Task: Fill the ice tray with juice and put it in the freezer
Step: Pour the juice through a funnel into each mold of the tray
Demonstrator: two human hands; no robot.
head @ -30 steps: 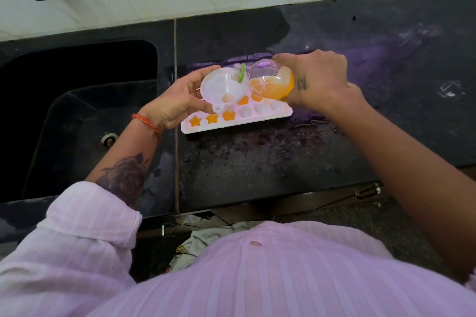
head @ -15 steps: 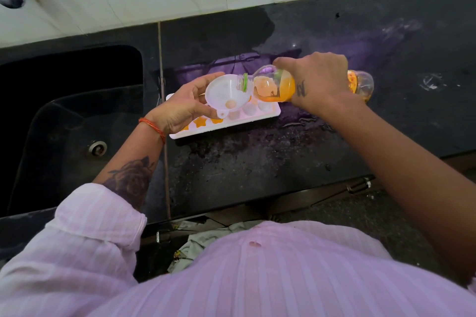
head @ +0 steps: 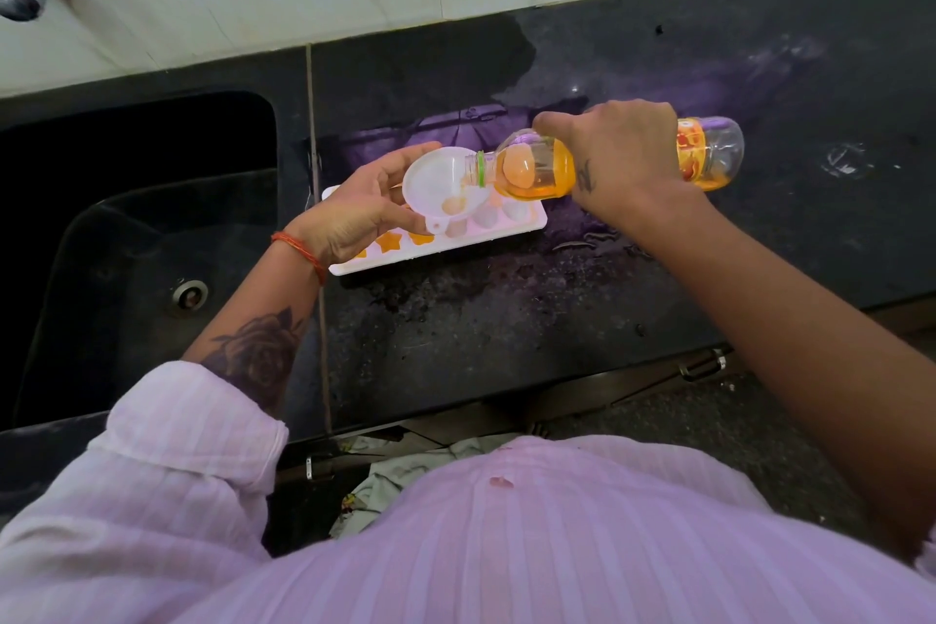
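Right hand [head: 625, 162] gripping tilted juice bottle [head: 547, 167], left hand [head: 362, 213] pinching funnel [head: 438, 185] over ice tray [head: 506, 223]

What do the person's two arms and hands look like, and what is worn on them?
The left hand has a red-orange thread at the wrist, a dark rose tattoo on the forearm and a rolled pale lilac striped sleeve. The right hand bears a small dark tattoo; that forearm is bare.

Lilac striped shirt [head: 506, 547], sleeve [head: 187, 431] rolled up; rose tattoo [head: 258, 350]; orange thread bracelet [head: 299, 253].
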